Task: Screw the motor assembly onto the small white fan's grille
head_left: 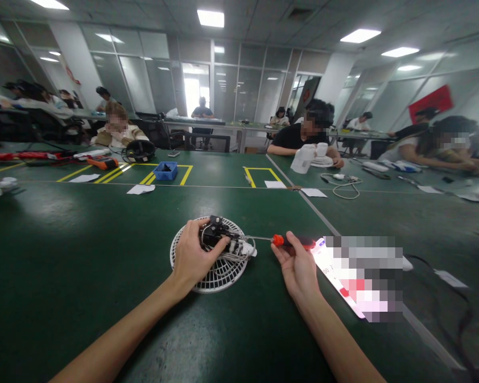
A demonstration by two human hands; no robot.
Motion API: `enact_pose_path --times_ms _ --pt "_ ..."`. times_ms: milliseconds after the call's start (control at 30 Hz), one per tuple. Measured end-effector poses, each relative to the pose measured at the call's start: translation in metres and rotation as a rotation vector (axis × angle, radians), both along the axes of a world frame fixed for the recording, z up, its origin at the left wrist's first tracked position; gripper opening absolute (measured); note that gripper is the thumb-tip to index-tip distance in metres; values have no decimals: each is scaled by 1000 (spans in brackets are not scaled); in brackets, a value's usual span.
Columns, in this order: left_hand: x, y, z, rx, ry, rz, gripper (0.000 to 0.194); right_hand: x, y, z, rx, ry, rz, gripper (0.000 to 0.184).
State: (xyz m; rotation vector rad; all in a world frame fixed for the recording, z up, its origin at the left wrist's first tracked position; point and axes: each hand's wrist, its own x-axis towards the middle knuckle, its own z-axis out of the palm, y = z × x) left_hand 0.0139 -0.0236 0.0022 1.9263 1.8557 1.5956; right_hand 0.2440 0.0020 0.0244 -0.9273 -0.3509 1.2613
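Note:
A round white fan grille [219, 279] lies on the green table in front of me. On top of it sits a black motor assembly [213, 232] with a white part and a bundle of pale wires at its right side. My left hand [195, 250] is wrapped over this motor from the left, thumb along its near side. Held level in my right hand [298, 263] is a screwdriver [278, 240] with a red and black handle. Its thin shaft points left and its tip reaches the motor's right side; the exact contact spot is too small to make out.
Right of my hand lies a lit phone-like screen [337, 276], partly pixelated, near a dark cable [443, 271]. Farther off are a blue bin [165, 171], paper slips [141, 189], yellow tape outlines and a white cable [345, 186]. Several people sit at tables beyond.

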Motion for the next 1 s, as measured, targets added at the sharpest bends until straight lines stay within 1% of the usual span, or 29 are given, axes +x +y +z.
enact_pose_path --times_ms 200,433,533,667,733,833,1000 --pt "0 1 -2 9 -2 11 55 0 1 0 -9 -9 -3 35" --pt "1 3 -3 12 -7 14 55 0 1 -4 32 -6 50 48" --pt "1 3 -3 11 -5 14 55 0 1 -6 48 -47 49 59" --pt "2 1 0 21 1 15 58 -2 0 -6 74 -106 -25 84" --pt "2 0 1 25 1 22 59 -3 0 -5 83 -132 -43 91" --pt "3 -1 2 18 0 38 58 -2 -2 -3 98 -130 -31 85" --pt "5 -2 1 11 12 56 57 3 -3 -5 135 0 -5 50"
